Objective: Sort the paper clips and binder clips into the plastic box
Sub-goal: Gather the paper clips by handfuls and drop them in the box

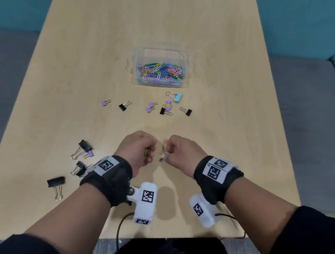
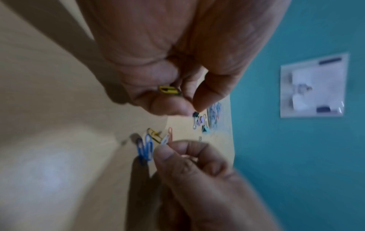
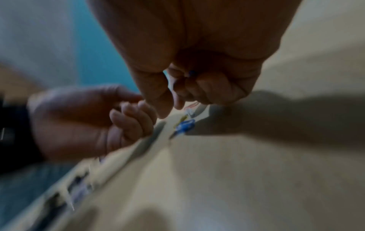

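Note:
A clear plastic box point(image 1: 161, 49) at the table's middle holds a heap of coloured paper clips point(image 1: 160, 71). My left hand point(image 1: 150, 152) is curled near the front edge and holds a yellow paper clip point(image 2: 168, 90) in its fingers. My right hand point(image 1: 168, 153), just to its right, pinches paper clips between thumb and forefinger over a small cluster of loose paper clips point(image 2: 152, 142), blue, yellow, orange and white. A blue clip point(image 3: 191, 73) shows inside its curled fingers. Small purple, black and blue binder clips point(image 1: 167, 108) lie scattered in front of the box.
More black and purple binder clips point(image 1: 83, 151) lie at the front left, with a large black one point(image 1: 56, 182) near the table's left edge. The wooden table point(image 1: 235, 140) has grey seating on both sides and a teal wall behind.

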`<state>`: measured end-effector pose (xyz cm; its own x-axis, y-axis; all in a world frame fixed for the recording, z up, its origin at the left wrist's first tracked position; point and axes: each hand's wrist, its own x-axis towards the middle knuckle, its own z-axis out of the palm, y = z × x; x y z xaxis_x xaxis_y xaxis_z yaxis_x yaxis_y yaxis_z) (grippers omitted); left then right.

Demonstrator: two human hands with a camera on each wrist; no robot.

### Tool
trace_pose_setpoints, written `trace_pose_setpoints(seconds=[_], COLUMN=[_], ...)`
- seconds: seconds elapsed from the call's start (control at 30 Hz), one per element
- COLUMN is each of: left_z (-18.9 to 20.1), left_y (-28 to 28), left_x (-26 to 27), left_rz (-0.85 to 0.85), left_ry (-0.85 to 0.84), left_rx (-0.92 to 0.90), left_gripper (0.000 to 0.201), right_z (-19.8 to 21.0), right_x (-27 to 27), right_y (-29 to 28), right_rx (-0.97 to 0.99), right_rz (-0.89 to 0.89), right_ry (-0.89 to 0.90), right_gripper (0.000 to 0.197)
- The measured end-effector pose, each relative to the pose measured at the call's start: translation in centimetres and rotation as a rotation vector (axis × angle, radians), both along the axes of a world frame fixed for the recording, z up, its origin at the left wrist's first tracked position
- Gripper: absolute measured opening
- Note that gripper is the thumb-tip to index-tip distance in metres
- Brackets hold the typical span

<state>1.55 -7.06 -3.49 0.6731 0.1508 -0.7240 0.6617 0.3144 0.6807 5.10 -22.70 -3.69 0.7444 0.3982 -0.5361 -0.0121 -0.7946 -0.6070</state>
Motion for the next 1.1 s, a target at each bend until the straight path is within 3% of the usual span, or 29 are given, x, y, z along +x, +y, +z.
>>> trace_pose_setpoints(seconds=[0.07, 0.13, 0.2, 0.4, 0.5, 0.57, 0.67, 0.8, 0.87, 0.93, 1.0, 1.1], left_z=[-0.7, -0.8, -0.7, -0.4, -0.2, 0.1, 0.5, 0.7, 0.7, 0.5, 0.4, 0.5], left_y=[-0.3, -0.9, -1.4, -2.6, -2.9, -3.1, -3.4, -2.9, -2.1, -1.1, 0.1, 1.5], left_x=[0.2, 0.3, 0.3, 1.0, 1.5, 1.7, 1.7, 0.8, 0.3, -0.3, -1.0, -1.8], left_rz=[-0.21, -0.481, -0.677, -0.89, -0.974, -1.026, -1.073, -0.937, -0.727, -0.403, -0.143, 0.029], left_ry=[-0.005, -0.044, -0.069, -0.117, -0.065, -0.033, -0.066, -0.08, -0.035, -0.012, 0.004, -0.027], left_rx=[0.369, 0.693, 0.866, 0.992, 1.003, 0.99, 1.016, 0.939, 0.788, 0.477, 0.155, -0.184], left_gripper=[0.006, 0.002, 0.006, 0.007, 0.008, 0.015, 0.009, 0.017, 0.01, 0.008, 0.019, 0.025], right_z=[-0.1, 0.2, 0.3, 0.7, 0.7, 0.7, 0.9, 0.6, 0.4, 0.7, 0.7, 0.6], right_x=[-0.4, -0.6, -0.6, -0.7, -0.9, -1.0, -0.9, -0.9, -1.3, -1.3, -0.9, -0.3], right_y=[0.5, 0.6, 0.6, 0.5, 0.3, 0.3, 0.6, 0.6, 0.5, 0.2, -0.3, -1.6], right_rx=[-0.127, -0.2, -0.193, -0.228, -0.212, -0.212, -0.236, -0.214, -0.204, -0.205, -0.122, 0.258], right_rz=[0.175, 0.232, 0.227, 0.203, 0.169, 0.18, 0.242, 0.233, 0.235, 0.2, 0.028, -0.414], right_ry=[-0.085, -0.127, -0.118, -0.051, -0.052, -0.057, -0.069, -0.038, -0.051, -0.05, 0.021, 0.321], right_gripper=[0.012, 0.008, 0.009, 0.025, 0.012, 0.013, 0.017, 0.015, 0.01, 0.004, 0.01, 0.024])
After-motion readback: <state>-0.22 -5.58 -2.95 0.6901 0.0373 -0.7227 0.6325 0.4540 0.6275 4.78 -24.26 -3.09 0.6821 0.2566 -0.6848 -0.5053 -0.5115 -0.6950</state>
